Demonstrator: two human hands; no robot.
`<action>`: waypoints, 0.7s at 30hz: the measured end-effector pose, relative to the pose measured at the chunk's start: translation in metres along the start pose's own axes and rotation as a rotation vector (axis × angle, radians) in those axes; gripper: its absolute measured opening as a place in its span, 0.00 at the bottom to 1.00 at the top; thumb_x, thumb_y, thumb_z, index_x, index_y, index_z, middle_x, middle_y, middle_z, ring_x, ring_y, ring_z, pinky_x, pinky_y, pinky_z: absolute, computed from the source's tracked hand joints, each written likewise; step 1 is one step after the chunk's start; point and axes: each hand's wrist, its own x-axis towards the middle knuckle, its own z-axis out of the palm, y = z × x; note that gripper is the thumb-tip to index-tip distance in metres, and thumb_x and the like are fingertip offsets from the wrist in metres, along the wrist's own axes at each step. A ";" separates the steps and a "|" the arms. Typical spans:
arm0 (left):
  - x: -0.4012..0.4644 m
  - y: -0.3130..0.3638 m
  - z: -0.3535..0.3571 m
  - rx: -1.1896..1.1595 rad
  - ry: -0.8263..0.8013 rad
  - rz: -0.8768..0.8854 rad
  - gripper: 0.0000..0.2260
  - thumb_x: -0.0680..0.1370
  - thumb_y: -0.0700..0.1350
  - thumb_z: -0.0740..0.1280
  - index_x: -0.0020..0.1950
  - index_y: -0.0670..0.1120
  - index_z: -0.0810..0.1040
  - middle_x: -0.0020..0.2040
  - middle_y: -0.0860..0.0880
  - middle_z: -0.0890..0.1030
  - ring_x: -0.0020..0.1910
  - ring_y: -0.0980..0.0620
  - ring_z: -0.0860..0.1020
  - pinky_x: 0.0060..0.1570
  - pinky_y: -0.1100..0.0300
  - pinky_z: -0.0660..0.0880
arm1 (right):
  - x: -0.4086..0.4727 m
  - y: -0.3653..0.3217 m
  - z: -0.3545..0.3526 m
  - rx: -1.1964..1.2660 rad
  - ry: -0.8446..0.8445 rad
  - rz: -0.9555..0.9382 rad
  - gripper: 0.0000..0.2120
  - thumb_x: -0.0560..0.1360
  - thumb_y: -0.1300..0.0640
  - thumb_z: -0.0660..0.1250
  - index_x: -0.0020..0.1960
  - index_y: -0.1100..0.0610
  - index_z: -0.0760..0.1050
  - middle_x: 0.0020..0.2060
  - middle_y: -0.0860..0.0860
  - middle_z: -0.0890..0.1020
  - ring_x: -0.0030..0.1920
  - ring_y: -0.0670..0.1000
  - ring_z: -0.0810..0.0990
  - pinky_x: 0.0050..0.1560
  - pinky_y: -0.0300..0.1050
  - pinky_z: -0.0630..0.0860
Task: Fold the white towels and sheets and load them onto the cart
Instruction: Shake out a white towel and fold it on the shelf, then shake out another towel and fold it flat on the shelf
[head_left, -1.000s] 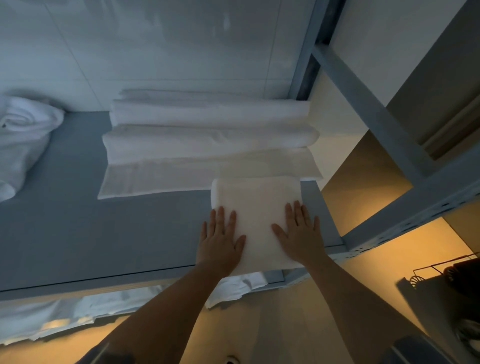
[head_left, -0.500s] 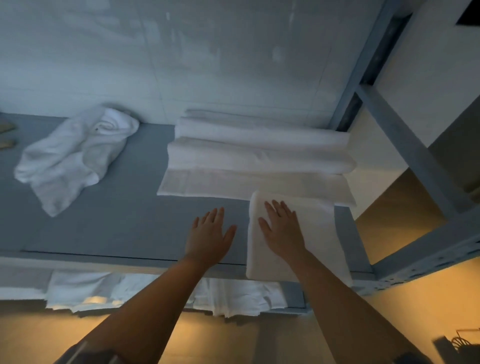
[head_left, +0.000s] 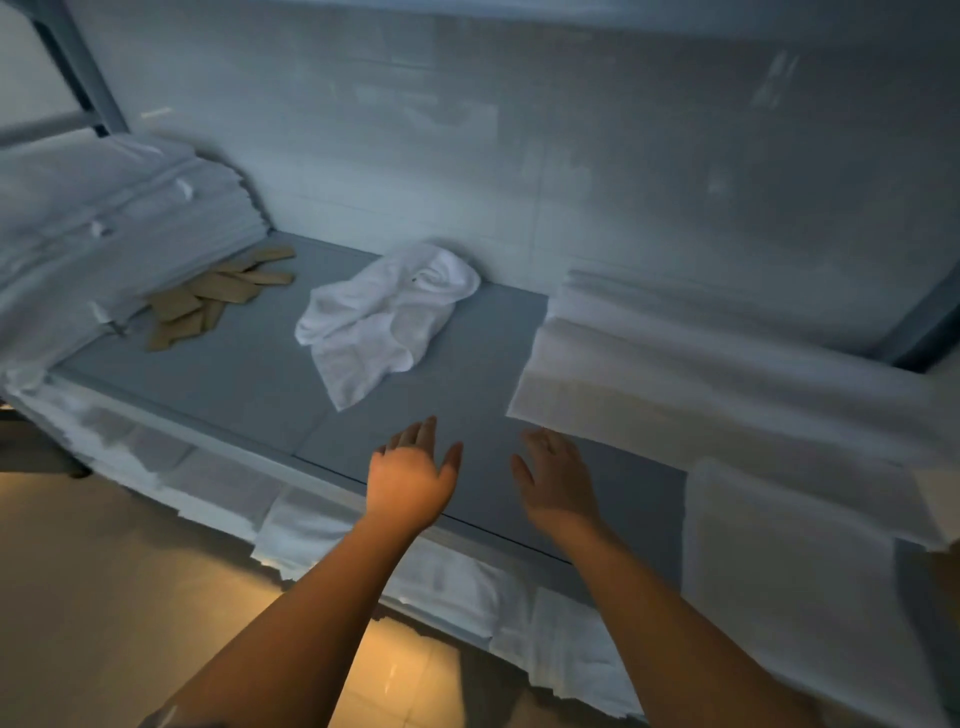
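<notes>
A crumpled white towel (head_left: 387, 319) lies unfolded on the grey shelf (head_left: 249, 384), near the back wall. My left hand (head_left: 413, 480) and my right hand (head_left: 558, 483) hover side by side over the shelf's front part, both empty with fingers apart, a short way in front of that towel. At the right lies a small folded towel (head_left: 779, 566) near the shelf's front edge. Behind it rests a stack of larger folded towels (head_left: 691, 379).
A tall pile of folded white sheets (head_left: 98, 228) fills the shelf's left end, with several tan flat pieces (head_left: 218, 296) beside it. More white linen (head_left: 322, 525) hangs out from the shelf below. The wall (head_left: 519, 145) stands close behind; a lit floor (head_left: 119, 597) lies below.
Both hands came off the small folded towel and moved left over the bare shelf. The view swung left, bringing the crumpled towel and the sheet pile into sight.
</notes>
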 end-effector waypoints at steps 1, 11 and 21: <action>0.003 -0.016 -0.007 -0.005 0.008 -0.002 0.28 0.80 0.61 0.53 0.76 0.47 0.61 0.73 0.45 0.68 0.70 0.45 0.67 0.65 0.51 0.62 | 0.007 -0.015 0.010 -0.005 -0.015 0.006 0.22 0.81 0.49 0.56 0.73 0.55 0.65 0.71 0.53 0.67 0.71 0.54 0.63 0.69 0.44 0.59; 0.055 -0.183 -0.059 0.029 0.008 0.044 0.25 0.80 0.57 0.57 0.73 0.46 0.67 0.64 0.44 0.76 0.60 0.44 0.74 0.59 0.52 0.67 | 0.064 -0.177 0.111 0.048 -0.104 0.083 0.23 0.81 0.50 0.56 0.74 0.54 0.62 0.74 0.54 0.61 0.73 0.54 0.58 0.71 0.46 0.58; 0.145 -0.265 -0.049 0.131 -0.160 0.102 0.27 0.80 0.60 0.53 0.76 0.50 0.59 0.73 0.48 0.65 0.72 0.47 0.62 0.67 0.52 0.58 | 0.138 -0.223 0.159 -0.053 -0.032 0.074 0.20 0.77 0.54 0.63 0.67 0.58 0.71 0.64 0.58 0.73 0.65 0.59 0.69 0.65 0.48 0.62</action>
